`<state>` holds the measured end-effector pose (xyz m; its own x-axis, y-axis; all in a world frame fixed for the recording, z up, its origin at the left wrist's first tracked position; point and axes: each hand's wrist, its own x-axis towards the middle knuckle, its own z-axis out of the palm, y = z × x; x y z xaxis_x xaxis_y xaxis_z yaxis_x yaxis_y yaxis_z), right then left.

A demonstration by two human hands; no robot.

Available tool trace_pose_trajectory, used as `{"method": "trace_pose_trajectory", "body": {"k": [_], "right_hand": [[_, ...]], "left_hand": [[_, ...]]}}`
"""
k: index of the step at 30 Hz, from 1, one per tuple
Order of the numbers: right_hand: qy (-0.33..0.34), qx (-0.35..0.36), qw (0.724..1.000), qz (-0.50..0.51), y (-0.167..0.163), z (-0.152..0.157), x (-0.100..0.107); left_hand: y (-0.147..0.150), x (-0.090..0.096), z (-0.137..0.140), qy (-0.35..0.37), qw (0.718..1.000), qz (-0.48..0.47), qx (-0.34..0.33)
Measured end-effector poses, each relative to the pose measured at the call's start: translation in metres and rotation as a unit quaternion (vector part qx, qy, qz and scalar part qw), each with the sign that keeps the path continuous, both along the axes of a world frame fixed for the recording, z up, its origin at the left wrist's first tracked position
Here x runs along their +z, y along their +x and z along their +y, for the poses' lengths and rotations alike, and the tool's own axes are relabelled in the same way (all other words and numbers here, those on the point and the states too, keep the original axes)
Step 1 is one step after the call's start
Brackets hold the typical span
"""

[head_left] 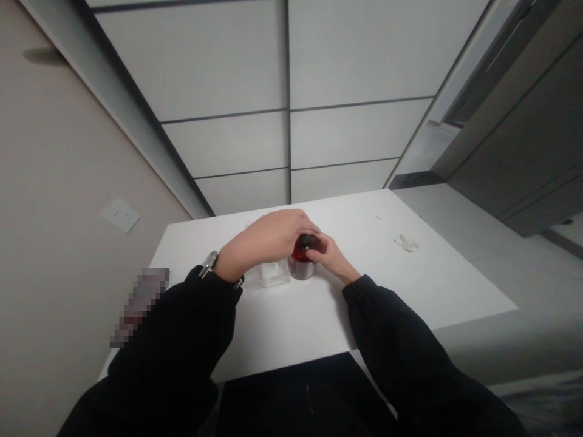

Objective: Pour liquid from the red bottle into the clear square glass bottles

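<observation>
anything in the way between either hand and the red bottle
Nothing visible: the right hand holds the bottle from its right side, and the left hand reaches over its top. A clear container stands just left of the bottle, blocking neither.

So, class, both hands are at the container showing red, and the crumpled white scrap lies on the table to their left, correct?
No: the head view shows the crumpled white scrap to the right, not left. It does lie on the table, and the left hand and right hand are at the container.

Single head-height view, facing forward and down over white table (282, 328).
</observation>
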<state>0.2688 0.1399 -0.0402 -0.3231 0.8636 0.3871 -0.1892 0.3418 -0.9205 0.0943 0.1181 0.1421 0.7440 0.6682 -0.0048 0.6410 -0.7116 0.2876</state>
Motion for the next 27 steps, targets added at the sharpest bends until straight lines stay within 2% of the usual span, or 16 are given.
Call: {"method": "trace_pose_trajectory", "body": {"k": [2,4,6,10,11,17,24,27], "right_hand": [[-0.002,0.001,1.000,-0.002,0.000,-0.001,0.001],[-0.003,0.003,1.000,-0.002,0.000,-0.001,0.002],[-0.005,0.004,1.000,-0.001,0.000,-0.001,0.001],[-0.007,0.003,1.000,-0.002,0.001,0.000,-0.001],[-0.008,0.001,1.000,-0.003,0.001,0.000,-0.001],[-0.009,0.009,1.000,-0.008,0.001,-0.001,0.001],[-0.014,0.008,1.000,-0.014,0.003,0.000,-0.002],[-0.012,0.007,1.000,-0.012,0.003,-0.002,0.001]], "left_hand": [[0.003,0.001,0.000,0.021,0.997,0.015,0.069],[0.007,-0.002,0.001,0.040,0.993,0.051,0.100],[0.009,-0.006,0.004,0.042,0.995,0.064,0.066],[0.005,-0.009,0.006,-0.002,0.998,0.047,-0.039],[0.005,-0.008,0.005,-0.001,0.998,0.041,-0.045],[0.009,-0.006,-0.004,0.079,0.990,0.079,0.091],[0.017,-0.007,-0.004,0.059,0.993,0.095,0.038],[0.005,-0.005,0.005,0.044,0.996,0.077,0.018]]}}
